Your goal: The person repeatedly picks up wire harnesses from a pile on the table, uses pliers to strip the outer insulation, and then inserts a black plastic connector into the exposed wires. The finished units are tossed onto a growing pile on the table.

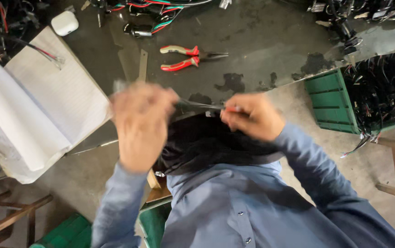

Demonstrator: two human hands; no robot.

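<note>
Dark, stained desk (262,41) seen from the head camera, with pliers (186,57), open notebook (46,105) and green crate (330,101) of wiring. Right hand (252,117) pinching a thin wire (202,105) at its red end; left hand (140,124) blurred, fingers closed, apparently on the other end. Seemingly mid-pull, stretching it taut just above the desk edge; next calls for a steady grip.
</note>
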